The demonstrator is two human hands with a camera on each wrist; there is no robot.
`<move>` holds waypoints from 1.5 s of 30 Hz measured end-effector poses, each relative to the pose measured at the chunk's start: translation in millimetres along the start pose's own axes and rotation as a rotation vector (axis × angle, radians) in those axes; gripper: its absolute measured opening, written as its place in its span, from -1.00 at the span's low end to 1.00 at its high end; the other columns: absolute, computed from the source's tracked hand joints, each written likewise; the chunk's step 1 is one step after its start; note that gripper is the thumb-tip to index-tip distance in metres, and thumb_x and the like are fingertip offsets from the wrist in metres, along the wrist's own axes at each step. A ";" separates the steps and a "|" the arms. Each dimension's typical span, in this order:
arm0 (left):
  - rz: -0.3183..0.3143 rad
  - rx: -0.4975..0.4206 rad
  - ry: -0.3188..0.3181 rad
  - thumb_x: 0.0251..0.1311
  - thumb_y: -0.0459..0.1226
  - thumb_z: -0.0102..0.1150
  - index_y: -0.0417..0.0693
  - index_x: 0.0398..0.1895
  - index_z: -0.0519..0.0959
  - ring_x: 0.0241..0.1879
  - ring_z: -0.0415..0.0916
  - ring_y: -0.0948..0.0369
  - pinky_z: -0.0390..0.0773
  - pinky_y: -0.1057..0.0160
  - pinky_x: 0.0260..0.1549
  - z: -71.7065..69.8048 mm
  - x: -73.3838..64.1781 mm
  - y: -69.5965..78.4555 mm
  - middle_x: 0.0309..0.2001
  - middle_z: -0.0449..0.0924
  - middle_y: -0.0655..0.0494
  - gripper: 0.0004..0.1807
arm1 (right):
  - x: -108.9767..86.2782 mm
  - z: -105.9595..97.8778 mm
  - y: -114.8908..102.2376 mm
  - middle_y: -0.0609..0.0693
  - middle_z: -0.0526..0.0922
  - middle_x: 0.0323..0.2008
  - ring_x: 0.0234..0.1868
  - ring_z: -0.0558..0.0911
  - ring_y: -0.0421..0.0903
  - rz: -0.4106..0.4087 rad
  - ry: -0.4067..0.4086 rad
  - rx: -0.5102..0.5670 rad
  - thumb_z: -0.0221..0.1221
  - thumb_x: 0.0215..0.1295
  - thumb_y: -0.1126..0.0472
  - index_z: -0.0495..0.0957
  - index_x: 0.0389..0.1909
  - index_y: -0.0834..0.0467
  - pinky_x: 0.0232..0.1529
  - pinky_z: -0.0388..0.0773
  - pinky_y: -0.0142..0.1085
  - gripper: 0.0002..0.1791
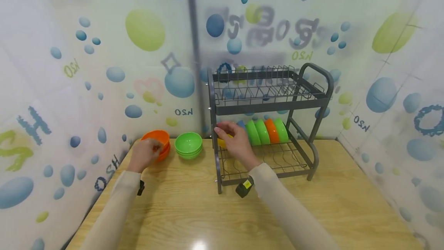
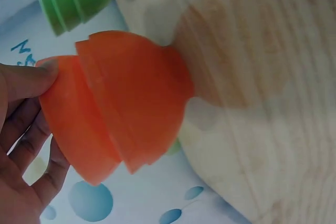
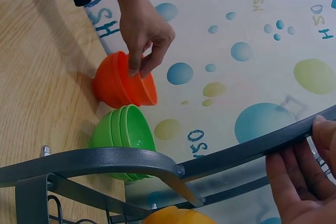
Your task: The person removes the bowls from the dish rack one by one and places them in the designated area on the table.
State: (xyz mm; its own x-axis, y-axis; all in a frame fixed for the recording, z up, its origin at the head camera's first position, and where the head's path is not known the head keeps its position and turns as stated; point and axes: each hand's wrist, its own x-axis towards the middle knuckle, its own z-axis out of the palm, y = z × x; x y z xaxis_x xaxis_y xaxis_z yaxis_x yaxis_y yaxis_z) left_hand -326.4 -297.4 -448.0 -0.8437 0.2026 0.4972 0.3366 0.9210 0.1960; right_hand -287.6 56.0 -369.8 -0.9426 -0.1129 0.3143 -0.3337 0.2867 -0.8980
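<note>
At the left, my left hand (image 1: 143,153) pinches the rim of the uppermost orange bowl (image 2: 76,119). That bowl is tilted up from another orange bowl (image 2: 142,93) beneath it. A stack of green bowls (image 1: 188,144) stands just to the right. My right hand (image 1: 237,144) is at the left post of the grey two-tier dish rack (image 1: 270,107). In the right wrist view, its thumb lies on one side of the post and its fingers on the other. Behind this hand, a yellow bowl (image 1: 222,142) is partly hidden on the lower tier.
Blue, green and orange bowls (image 1: 265,131) stand on edge in a row on the lower tier. Wire slots fill the upper tier. The wooden table (image 1: 194,211) meets patterned walls at its back and left.
</note>
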 end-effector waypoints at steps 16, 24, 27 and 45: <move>-0.071 -0.014 -0.061 0.10 -0.40 0.41 -0.16 -0.29 0.81 -0.30 0.72 -0.14 0.69 -0.18 -0.28 11.4 -9.7 -0.1 -0.26 0.81 -0.09 -0.89 | -1.0 1.5 -0.4 -0.03 0.72 0.08 0.16 0.65 -0.02 0.004 0.009 0.020 0.25 0.45 -0.03 0.64 0.12 0.03 0.35 0.53 -0.02 -0.66; -0.063 -0.049 -0.092 0.15 -0.47 0.33 -0.25 -0.25 0.78 -0.21 0.68 -0.10 0.67 -0.16 -0.13 12.6 -10.9 -0.1 -0.22 0.79 -0.15 -0.87 | -0.6 1.0 0.5 -0.02 0.73 0.08 0.16 0.66 -0.02 0.002 0.001 0.041 0.25 0.45 -0.03 0.64 0.12 0.04 0.32 0.56 -0.05 -0.66; -0.054 -0.046 -0.086 0.15 -0.46 0.34 -0.27 -0.24 0.76 -0.17 0.60 -0.11 0.64 -0.14 -0.12 13.7 -11.4 0.0 -0.20 0.77 -0.17 -0.87 | -0.7 0.9 0.1 -0.02 0.73 0.07 0.15 0.66 -0.02 0.000 0.000 0.039 0.25 0.45 -0.02 0.64 0.11 0.05 0.31 0.57 -0.06 -0.66; -0.118 -0.176 -0.057 0.37 -0.15 0.29 -0.30 0.30 0.49 0.31 0.27 -0.28 0.40 -0.32 0.26 4.9 -10.1 21.4 0.23 0.46 -0.38 -0.44 | 0.1 -1.5 1.7 0.00 0.71 0.07 0.15 0.65 -0.02 -0.014 -0.031 0.042 0.24 0.46 -0.02 0.63 0.14 0.06 0.26 0.61 -0.10 -0.65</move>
State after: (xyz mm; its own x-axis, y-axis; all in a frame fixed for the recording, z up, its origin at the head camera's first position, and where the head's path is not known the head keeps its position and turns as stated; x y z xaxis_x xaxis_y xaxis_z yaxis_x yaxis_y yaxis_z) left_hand -312.7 -278.2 -452.9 -0.9022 0.1200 0.4142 0.2978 0.8682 0.3970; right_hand -288.3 58.0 -370.8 -0.9370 -0.1460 0.3174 -0.3451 0.2450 -0.9060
